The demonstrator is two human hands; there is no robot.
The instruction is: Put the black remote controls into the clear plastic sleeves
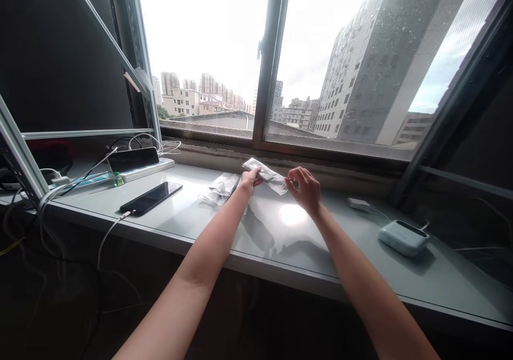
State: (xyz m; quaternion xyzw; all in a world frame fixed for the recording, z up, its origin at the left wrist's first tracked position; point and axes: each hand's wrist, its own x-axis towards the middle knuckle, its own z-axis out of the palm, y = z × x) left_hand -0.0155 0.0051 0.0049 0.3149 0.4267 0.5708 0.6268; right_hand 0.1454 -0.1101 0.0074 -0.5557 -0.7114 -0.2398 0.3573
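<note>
A white item in a clear plastic packet is held slantwise above the desk, near the window. My left hand grips its left part, thumb on top. At the packet's right end, the fingertips of my right hand are pinched together on the plastic edge. What is inside the wrapping cannot be made out clearly. Below and left of the held packet, more clear plastic packets lie in a small heap on the desk, partly behind my left forearm.
A phone with a white cable lies on the grey desk at left. Behind it are another dark phone, a power strip and a small green bottle. Right sit a white adapter and a pale blue device.
</note>
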